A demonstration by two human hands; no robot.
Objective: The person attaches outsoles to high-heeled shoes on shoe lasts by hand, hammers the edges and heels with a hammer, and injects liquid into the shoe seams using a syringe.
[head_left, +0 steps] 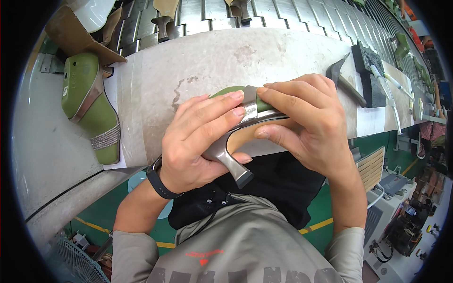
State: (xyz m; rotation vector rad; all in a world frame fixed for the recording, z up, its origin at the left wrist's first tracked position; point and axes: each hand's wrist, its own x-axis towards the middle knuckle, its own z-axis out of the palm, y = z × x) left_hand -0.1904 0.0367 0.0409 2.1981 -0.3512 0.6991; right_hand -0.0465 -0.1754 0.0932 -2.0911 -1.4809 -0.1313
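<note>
Over the near edge of the worktable, both hands hold a heeled sandal point(224, 152) tipped on its side, its metallic heel towards me. A green shoe last point(231, 89) fills the sandal and shows between the hands. My left hand point(191, 141) wraps the heel end, its fingers lying over the silvery strap point(248, 112) and its thumb behind the heel. With its fingers on top and thumb against the tan sole point(257, 128), my right hand point(306, 118) grips the front part. The toe end is hidden by the right hand.
Another strapped sandal on a green last point(89, 104) lies at the left, beside a cardboard box point(75, 35). A hammer point(353, 90), a black block point(370, 70) and white-handled brushes point(389, 89) are at the right. Beyond the table point(151, 70) runs a metal slat conveyor point(198, 14) with heeled shoe parts.
</note>
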